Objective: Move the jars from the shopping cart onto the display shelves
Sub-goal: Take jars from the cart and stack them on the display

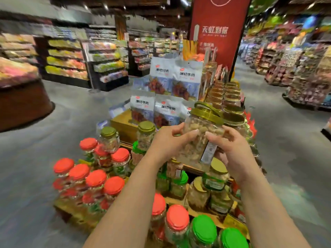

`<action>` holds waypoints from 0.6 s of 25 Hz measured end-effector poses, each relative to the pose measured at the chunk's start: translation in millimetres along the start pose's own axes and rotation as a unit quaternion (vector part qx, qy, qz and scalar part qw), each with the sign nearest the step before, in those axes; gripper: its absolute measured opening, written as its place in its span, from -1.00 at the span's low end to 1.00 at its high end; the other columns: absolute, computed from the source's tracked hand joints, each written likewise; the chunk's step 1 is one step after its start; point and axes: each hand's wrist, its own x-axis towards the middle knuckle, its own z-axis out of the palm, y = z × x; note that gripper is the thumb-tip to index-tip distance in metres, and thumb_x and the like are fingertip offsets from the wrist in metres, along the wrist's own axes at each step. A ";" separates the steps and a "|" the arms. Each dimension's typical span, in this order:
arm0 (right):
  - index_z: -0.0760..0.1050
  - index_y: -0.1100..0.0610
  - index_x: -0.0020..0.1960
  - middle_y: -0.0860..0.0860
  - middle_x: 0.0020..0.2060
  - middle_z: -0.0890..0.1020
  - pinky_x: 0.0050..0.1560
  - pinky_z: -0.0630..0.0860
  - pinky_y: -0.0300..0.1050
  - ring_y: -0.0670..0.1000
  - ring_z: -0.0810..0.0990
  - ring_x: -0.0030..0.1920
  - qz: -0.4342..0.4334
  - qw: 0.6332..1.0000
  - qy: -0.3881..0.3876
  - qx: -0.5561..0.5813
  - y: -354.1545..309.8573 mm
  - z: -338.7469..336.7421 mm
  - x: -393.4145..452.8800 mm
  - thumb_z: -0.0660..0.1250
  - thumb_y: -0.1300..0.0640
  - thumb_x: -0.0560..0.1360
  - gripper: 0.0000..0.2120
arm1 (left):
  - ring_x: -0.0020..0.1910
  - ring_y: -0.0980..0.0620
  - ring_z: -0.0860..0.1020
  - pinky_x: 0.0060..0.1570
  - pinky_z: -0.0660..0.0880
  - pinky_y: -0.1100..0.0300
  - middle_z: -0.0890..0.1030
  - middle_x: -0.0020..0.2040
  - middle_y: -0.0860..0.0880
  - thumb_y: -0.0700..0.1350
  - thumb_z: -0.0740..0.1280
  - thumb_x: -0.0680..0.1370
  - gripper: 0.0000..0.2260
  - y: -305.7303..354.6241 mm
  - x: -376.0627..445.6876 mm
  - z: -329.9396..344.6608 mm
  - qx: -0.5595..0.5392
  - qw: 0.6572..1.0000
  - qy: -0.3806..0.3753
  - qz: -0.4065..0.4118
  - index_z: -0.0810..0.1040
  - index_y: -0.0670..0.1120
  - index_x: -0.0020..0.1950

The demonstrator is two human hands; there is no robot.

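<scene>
A large clear jar (200,127) with a gold lid and carry handle, filled with pale nuts, is held tilted in the air above the tiered display stand (191,169). My left hand (170,140) grips its left side, and my right hand (231,149) grips its right side near the label. Directly behind it stands a row of gold-lidded jars (231,102) on the upper tier. No shopping cart is in view.
Red-lidded jars (89,178) fill the left lower tier; green-lidded jars (204,231) and more red ones stand at the front. White snack bags (172,83) stand upright at the top of the stand, below a red banner (218,31). Grey floor aisles run on both sides between stocked shelves.
</scene>
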 end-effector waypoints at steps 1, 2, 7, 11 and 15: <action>0.48 -0.03 0.11 -0.11 -0.10 0.73 0.10 0.60 0.06 -0.04 0.70 -0.01 -0.001 1.000 -0.016 -0.005 -1.1 8.2 6.6 0.52 0.19 0.37 -0.62 | 0.31 0.18 0.48 0.26 0.46 0.11 0.52 0.36 0.16 0.32 0.45 0.37 -0.35 -1.2 -0.4 -9.5 0.007 1.000 0.013 -0.003 0.54 0.06 0.37; 0.47 -0.07 0.07 -0.12 -0.10 0.72 0.12 0.59 0.07 -0.06 0.69 0.00 0.000 0.999 -0.035 -0.007 -2.7 16.3 12.9 0.51 0.21 0.38 -0.63 | 0.33 0.17 0.47 0.31 0.45 0.06 0.51 0.38 0.16 0.37 0.43 0.34 -0.32 -1.8 -0.3 -17.2 0.010 1.000 0.027 -0.004 0.53 0.08 0.38; 0.45 -0.07 0.12 -0.05 -0.02 0.70 0.02 0.59 -0.08 -0.11 0.69 0.00 -0.018 0.996 -0.086 -0.025 6.5 59.8 33.0 0.56 0.15 0.26 -0.50 | 0.22 0.14 0.51 0.24 0.47 0.11 0.55 0.27 0.11 0.47 0.32 0.25 -0.24 -17.8 3.4 -50.1 0.031 0.995 0.095 0.013 0.57 0.09 0.34; 0.45 -0.10 0.25 -0.03 0.09 0.68 0.15 0.59 0.10 -0.05 0.66 0.10 -0.026 0.991 -0.090 -0.092 27.6 108.3 55.5 0.68 -0.12 0.02 -0.15 | 0.11 0.18 0.60 0.19 0.55 0.00 0.68 0.07 0.16 0.39 0.40 0.30 -0.47 -43.1 7.4 -92.4 0.012 0.994 0.111 -0.002 0.66 0.15 0.17; 0.45 -0.12 0.22 -0.09 0.11 0.66 0.15 0.59 0.11 -0.07 0.65 0.11 -0.039 0.987 -0.088 -0.129 58.1 188.6 84.9 0.67 -0.02 0.12 -0.27 | 0.06 0.19 0.64 0.11 0.59 0.05 0.70 0.00 0.20 0.27 0.47 0.37 -0.56 -80.6 22.7 -164.1 -0.007 0.992 0.125 -0.005 0.65 0.14 0.19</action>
